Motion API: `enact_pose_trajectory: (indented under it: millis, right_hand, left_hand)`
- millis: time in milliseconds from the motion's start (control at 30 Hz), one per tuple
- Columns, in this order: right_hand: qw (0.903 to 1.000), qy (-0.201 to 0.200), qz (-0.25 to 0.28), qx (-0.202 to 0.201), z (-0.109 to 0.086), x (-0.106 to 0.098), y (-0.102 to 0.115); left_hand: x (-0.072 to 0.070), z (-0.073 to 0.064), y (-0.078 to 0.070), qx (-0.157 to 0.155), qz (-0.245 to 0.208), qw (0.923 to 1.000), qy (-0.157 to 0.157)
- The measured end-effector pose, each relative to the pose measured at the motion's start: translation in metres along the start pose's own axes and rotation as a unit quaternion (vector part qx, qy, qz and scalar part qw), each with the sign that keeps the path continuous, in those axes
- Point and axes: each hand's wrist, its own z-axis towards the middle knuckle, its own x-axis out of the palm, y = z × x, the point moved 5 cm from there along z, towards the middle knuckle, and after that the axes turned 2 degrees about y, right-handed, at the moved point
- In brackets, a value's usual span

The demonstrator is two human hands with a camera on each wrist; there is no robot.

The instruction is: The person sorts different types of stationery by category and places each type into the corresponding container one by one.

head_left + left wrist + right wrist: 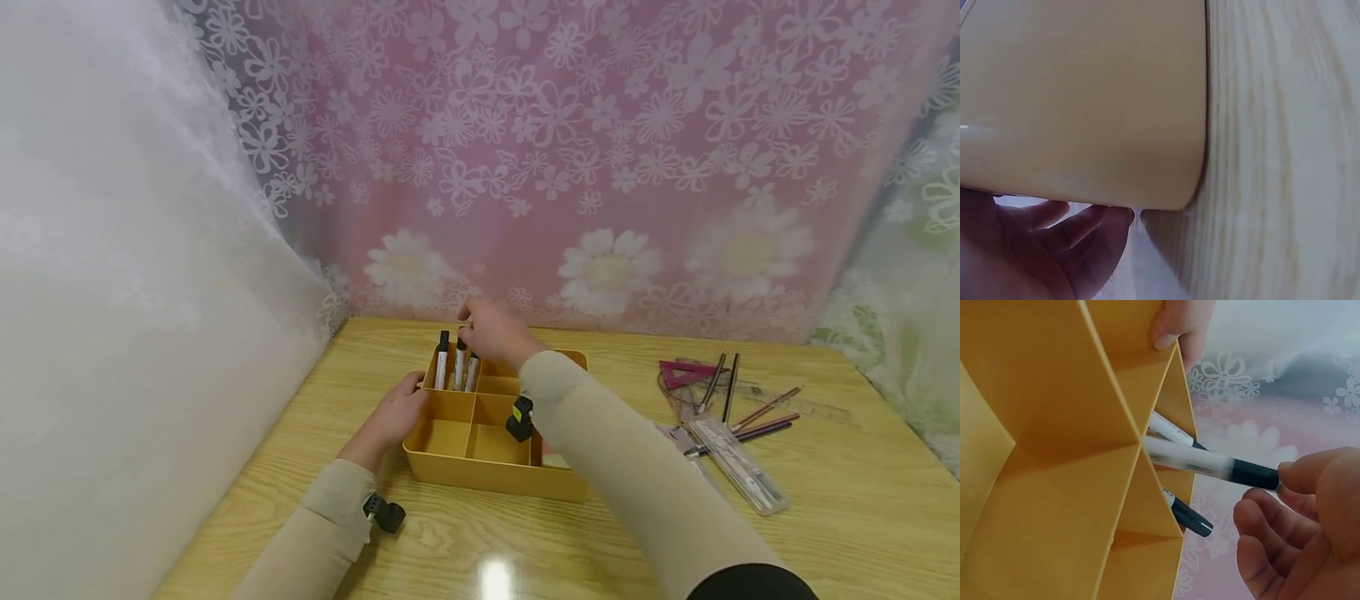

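Marker [460, 369], middle of three, sits in 11 o'clock compartment of yellow organizer [495, 477], cap pinched by right hand [497, 332], probably for control from above, while left hand [395, 417] grips 9 o'clock wall, seemingly steadying it on table [442, 537].

Three white markers [459, 368], black caps [444, 337] up, far left in yellow organizer [491, 477].

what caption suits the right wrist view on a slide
Right hand pinching a marker by its black cap, two more markers in the yellow organizer.
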Motion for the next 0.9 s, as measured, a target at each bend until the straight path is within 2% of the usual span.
enact_pose_trajectory:
  millis: [267,500,733,900]
  right_hand:
    - [1.0000,-0.004,-0.003,0.004,-0.004,-0.003,-0.009]
    - [0.9999,0.012,-0.006,0.008,-0.010,-0.008,-0.019]
    - [0.9995,0.019,-0.014,0.020,-0.020,-0.023,-0.038]
    - [0.9989,0.015,-0.037,0.026,-0.037,-0.037,-0.056]
  left_hand:
    - [0.000,-0.001,0.003,0.000,0.006,1.0000,-0.001]
    - [-0.001,0.001,0.004,0.007,0.006,1.0000,-0.001]
    - [-0.001,0.002,0.003,0.012,0.012,0.9999,-0.004]
    - [0.000,0.000,0.000,0.013,0.012,0.9998,-0.003]
